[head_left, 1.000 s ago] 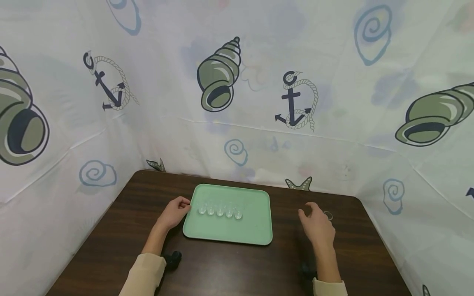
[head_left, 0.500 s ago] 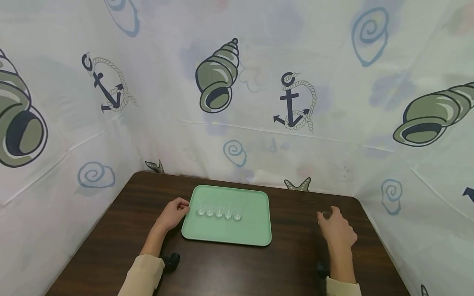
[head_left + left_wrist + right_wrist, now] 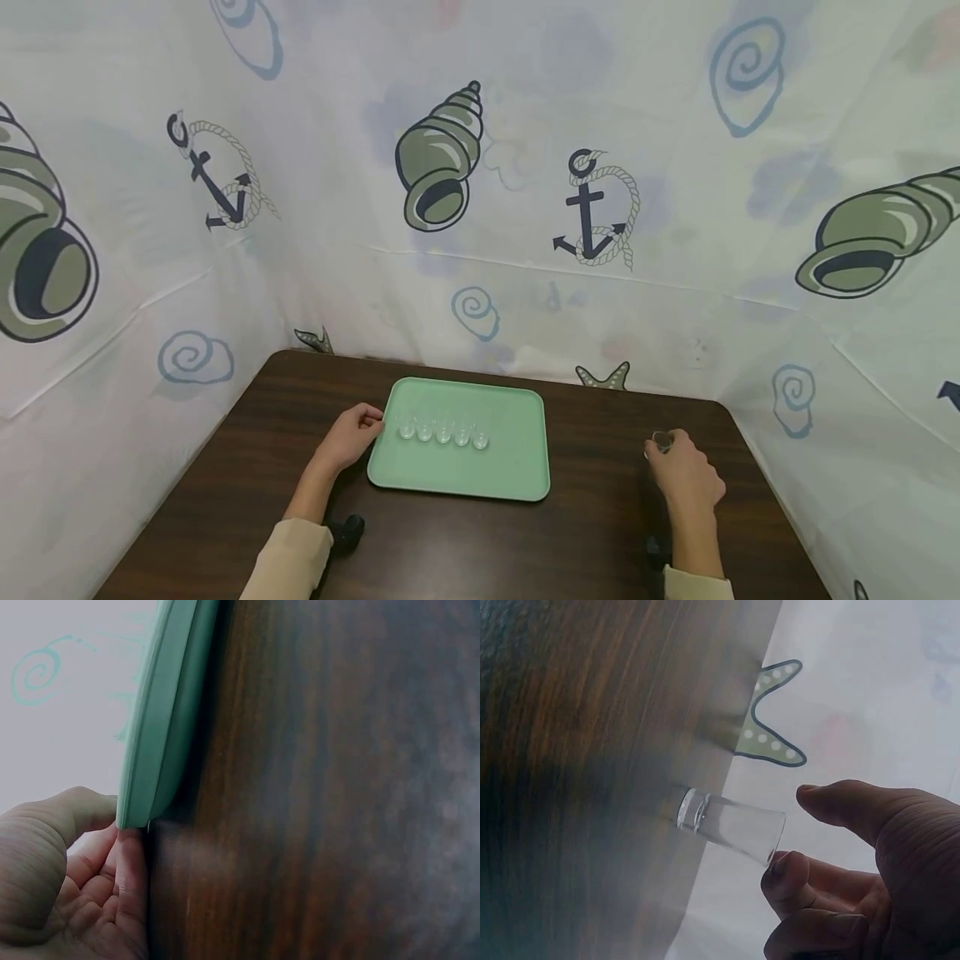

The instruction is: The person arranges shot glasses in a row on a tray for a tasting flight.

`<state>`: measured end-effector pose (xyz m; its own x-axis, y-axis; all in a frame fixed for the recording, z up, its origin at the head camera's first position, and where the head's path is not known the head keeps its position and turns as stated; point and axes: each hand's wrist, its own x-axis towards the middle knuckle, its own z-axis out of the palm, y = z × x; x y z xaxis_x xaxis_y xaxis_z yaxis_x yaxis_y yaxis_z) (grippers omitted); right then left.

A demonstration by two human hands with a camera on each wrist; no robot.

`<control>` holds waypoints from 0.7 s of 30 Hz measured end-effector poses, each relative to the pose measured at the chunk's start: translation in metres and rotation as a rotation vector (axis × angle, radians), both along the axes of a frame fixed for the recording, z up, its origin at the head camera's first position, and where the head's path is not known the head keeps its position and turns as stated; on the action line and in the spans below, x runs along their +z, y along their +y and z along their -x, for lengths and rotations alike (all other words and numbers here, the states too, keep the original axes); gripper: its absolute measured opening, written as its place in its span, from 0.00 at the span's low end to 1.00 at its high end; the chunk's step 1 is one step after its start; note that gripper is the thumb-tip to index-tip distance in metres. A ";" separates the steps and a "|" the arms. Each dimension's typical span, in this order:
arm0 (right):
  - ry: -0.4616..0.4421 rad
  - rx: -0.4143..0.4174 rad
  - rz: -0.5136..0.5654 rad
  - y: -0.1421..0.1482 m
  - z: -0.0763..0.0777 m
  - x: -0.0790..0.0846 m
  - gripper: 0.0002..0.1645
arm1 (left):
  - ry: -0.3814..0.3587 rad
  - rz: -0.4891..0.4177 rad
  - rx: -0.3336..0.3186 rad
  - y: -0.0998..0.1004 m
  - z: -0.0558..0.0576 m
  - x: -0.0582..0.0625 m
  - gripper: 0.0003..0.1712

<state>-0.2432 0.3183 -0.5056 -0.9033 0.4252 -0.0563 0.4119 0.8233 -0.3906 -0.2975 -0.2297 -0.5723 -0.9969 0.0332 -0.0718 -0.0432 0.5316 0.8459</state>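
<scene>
On the green tray (image 3: 465,477) several small clear shot glasses (image 3: 444,432) stand in a row. My left hand (image 3: 348,436) is at the tray's left edge; the left wrist view shows the thumb and fingers pinching its rim (image 3: 154,750). Far to the right, my right hand (image 3: 684,471) is around another clear shot glass (image 3: 739,825), upright on the table. In the right wrist view the thumb (image 3: 847,802) is apart from that glass, while a bent fingertip (image 3: 784,871) sits right at its rim.
The dark wood table (image 3: 450,550) has rounded far corners. Behind and beside it hangs a white cloth (image 3: 517,317) printed with shells, anchors and starfish.
My right hand has moved to the right and come around the single shot glass. The left hand has stayed at the tray's edge, and the tray has kept its place.
</scene>
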 end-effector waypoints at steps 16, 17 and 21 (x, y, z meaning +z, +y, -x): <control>-0.015 -0.026 0.001 0.003 0.009 -0.004 0.35 | 0.009 -0.004 0.009 -0.001 0.001 -0.001 0.14; -0.013 -0.027 0.001 0.003 0.010 -0.005 0.35 | 0.012 -0.005 0.009 -0.001 0.001 -0.001 0.14; 0.003 -0.025 -0.004 0.003 0.012 -0.011 0.34 | 0.015 -0.004 0.009 0.000 0.000 0.000 0.14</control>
